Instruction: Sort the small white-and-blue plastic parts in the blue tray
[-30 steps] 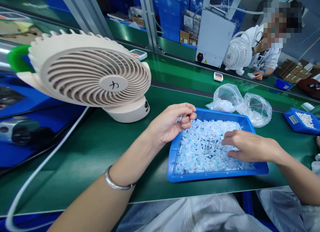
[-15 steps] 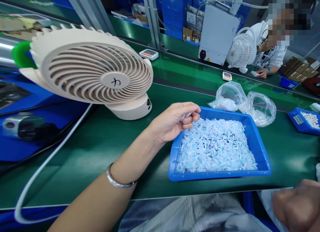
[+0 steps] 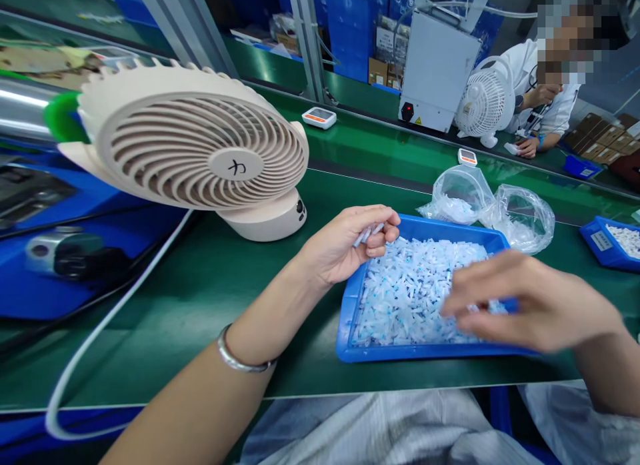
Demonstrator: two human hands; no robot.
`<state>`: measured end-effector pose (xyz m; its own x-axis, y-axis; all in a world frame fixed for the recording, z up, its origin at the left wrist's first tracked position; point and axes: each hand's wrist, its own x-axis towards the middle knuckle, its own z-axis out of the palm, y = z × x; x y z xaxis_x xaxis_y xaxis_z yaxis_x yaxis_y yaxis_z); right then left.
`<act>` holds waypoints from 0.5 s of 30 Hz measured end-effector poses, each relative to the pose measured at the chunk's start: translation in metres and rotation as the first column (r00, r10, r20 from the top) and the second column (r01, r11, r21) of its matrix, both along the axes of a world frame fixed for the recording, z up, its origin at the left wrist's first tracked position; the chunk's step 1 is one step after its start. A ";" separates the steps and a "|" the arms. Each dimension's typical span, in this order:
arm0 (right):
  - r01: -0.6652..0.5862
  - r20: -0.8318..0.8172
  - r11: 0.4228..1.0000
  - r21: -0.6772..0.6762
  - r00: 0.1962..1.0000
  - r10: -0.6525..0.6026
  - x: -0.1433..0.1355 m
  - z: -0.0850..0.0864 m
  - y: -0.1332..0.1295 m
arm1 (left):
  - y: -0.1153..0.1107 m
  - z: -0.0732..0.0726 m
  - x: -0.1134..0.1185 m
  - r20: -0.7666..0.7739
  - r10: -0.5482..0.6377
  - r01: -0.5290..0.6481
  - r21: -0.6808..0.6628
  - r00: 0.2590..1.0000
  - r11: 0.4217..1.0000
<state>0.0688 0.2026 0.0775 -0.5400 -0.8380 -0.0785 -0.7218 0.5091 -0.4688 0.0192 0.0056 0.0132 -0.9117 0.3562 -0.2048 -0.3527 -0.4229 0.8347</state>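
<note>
Head view, the only view: the left hand (image 3: 353, 245) is at the far left corner of the blue tray (image 3: 349, 318), with its fingers curled closed around several slim white tubes (image 3: 367, 235). The tubes lie side by side, their ends exposed above the curled fingers. The right hand (image 3: 533, 301) is over the right part of the tray, palm downward. Its outline is blurred; whether the fingertips grip a piece or are free cannot be told.

Governing relation: the loose white pieces (image 3: 413, 285) form a bed in the tray, below the right hand and to the left of its fingertips, which point leftward. The right hand is the nearer of the two to the middle of this bed. The tray's long axis runs left to right, roughly along the near edge of the green table (image 3: 310, 358). The loose pieces point in many directions and share no common axis.

Markings: the hub of the beige fan (image 3: 273, 215) bears a dark handwritten character resembling 力. The white cabinet (image 3: 440, 71) carries a yellow warning triangle. The small blue bin (image 3: 596, 250) at the right has a white label, too small to read. No brand name is legible.
</note>
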 end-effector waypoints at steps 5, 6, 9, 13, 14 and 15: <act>0.101 -0.201 0.953 0.287 0.979 -0.043 -0.039 -0.049 -0.027 | 0.001 0.000 0.000 -0.015 0.007 -0.008 -0.017 1.000 1.000; 0.116 -0.233 0.936 0.331 0.972 -0.038 -0.044 -0.058 -0.029 | 0.001 0.000 0.000 -0.012 0.007 -0.007 -0.016 1.000 1.000; 0.144 -0.296 0.905 0.400 0.955 -0.020 -0.048 -0.076 -0.030 | 0.001 0.002 0.001 0.001 -0.001 0.001 -0.015 1.000 1.000; 0.142 -0.299 0.909 0.391 0.954 -0.020 -0.048 -0.078 -0.028 | 0.002 0.004 0.003 0.004 0.004 -0.004 -0.031 1.000 1.000; 0.138 -0.286 0.914 0.382 0.958 -0.025 -0.048 -0.077 -0.028 | 0.003 0.005 0.004 0.003 0.002 -0.002 -0.042 1.000 0.999; 0.137 -0.273 0.917 0.375 0.961 -0.032 -0.049 -0.075 -0.027 | 0.003 0.005 0.005 0.001 -0.002 0.002 -0.055 1.000 0.998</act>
